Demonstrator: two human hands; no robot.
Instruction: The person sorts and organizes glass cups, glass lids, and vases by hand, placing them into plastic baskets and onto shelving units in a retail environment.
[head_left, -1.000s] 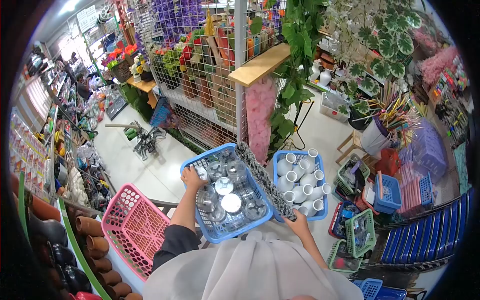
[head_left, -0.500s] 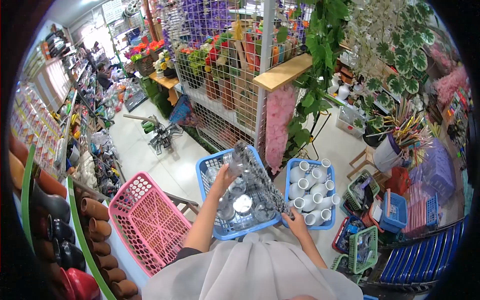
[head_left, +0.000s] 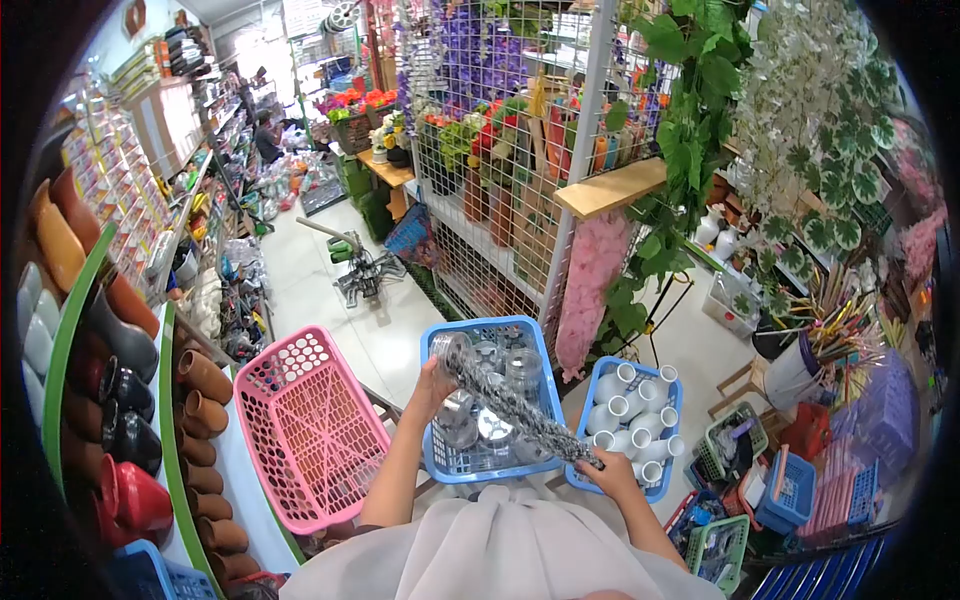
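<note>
My left hand (head_left: 430, 390) is wrapped round a clear glass jar (head_left: 451, 347), held over the far left part of a blue plastic basket (head_left: 549, 395). In my right hand (head_left: 610, 473) is the handle end of a fluffy grey duster (head_left: 525, 420). The duster slants up and left across the basket, its far end right at the jar. More clear glass jars (head_left: 522, 368) sit in the basket below, partly hidden by the duster. My right hand is just in front of a smaller blue basket (head_left: 676, 420) full of white vases (head_left: 640, 400).
A pink basket (head_left: 243, 410) with an open-weave bottom stands at the left, beside shelves of clay pots (head_left: 205, 410) and dark vases. Ahead rises a wire mesh rack (head_left: 480, 250) with artificial flowers. Small green and blue baskets (head_left: 785, 490) crowd the right. A person (head_left: 268, 138) is far back.
The view has shifted, so the scene sits lower and further right. The duster has swung from steep to a flatter slant, its far end moving left against the jar. Both hands keep their holds.
</note>
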